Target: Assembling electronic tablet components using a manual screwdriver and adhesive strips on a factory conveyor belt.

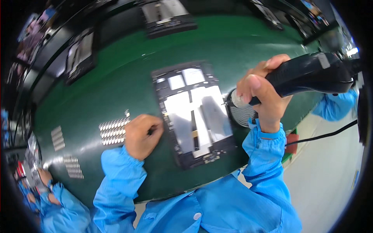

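An opened tablet lies on the green mat in front of me, its silvery battery panels and dark circuit parts bare. My right hand is wrapped round a black corded electric screwdriver, its tip end pointing left beside the tablet's right edge. Under that hand a round, finely dotted tray is partly hidden. My left hand rests just left of the tablet with thumb and fingers curled together. Whether something tiny is in them I cannot make out. Next to it lies a sheet of small silvery parts in rows.
Two more sheets of small parts, an upper and a lower, lie farther left. Other opened tablets stand at the far left and back. Other people's sleeves show at left and right. A black cable hangs at right.
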The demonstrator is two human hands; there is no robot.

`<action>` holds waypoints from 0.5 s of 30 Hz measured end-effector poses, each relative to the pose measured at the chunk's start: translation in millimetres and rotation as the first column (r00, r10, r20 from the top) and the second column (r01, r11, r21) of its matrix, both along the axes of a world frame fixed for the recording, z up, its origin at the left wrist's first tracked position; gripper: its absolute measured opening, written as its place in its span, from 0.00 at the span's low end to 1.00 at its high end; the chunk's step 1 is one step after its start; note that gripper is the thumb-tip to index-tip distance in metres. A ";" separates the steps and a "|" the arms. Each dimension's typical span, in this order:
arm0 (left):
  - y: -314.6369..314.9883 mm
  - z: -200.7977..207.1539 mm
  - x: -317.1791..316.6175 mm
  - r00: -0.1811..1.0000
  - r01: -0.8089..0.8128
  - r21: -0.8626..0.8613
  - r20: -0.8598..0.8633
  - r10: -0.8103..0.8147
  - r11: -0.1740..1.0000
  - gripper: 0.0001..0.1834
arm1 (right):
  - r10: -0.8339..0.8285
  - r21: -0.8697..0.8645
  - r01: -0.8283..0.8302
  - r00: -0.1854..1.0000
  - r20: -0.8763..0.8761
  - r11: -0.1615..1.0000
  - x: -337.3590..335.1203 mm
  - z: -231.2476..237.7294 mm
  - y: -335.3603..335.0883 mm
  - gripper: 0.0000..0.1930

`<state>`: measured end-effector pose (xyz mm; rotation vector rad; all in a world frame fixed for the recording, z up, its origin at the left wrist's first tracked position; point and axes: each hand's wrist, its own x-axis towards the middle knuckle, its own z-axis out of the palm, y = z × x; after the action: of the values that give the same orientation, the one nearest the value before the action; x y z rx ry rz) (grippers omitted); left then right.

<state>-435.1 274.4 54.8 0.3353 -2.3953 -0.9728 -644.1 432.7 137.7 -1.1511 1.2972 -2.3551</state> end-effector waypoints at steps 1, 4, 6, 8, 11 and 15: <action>-2.7 -1.4 1.6 1.000 0.000 0.031 -0.011 0.000 1.000 0.09 | 0.048 -0.006 -0.048 0.999 0.009 0.999 8.2 2.4 -13.9 0.20; -11.7 0.9 8.9 0.996 -0.076 0.095 0.054 0.071 0.993 0.06 | 0.102 0.057 -0.098 0.993 -0.058 0.994 30.1 -1.7 -47.6 0.19; -20.7 -1.1 15.6 0.990 -0.133 0.090 0.046 0.130 0.987 0.06 | 0.148 0.062 -0.144 0.987 -0.063 0.988 43.3 -6.9 -67.6 0.19; -31.4 -4.4 22.7 0.971 -0.238 0.032 -0.013 0.239 0.971 0.07 | 0.177 0.064 -0.176 0.984 -0.005 0.982 55.3 -13.8 -82.9 0.16; -39.1 -8.4 32.1 0.944 -0.327 0.027 -0.049 0.327 0.945 0.10 | 0.225 0.086 -0.223 0.974 -0.006 0.971 63.3 -24.2 -97.4 0.16; -39.0 -6.4 29.2 0.954 -0.288 0.047 -0.078 0.291 0.957 0.10 | 0.223 0.087 -0.221 0.975 -0.009 0.971 66.8 -28.7 -107.3 0.15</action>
<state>-405.9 235.4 48.5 0.6265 -2.1775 -0.8759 -577.2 325.3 109.0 -1.2258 1.1939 -2.1133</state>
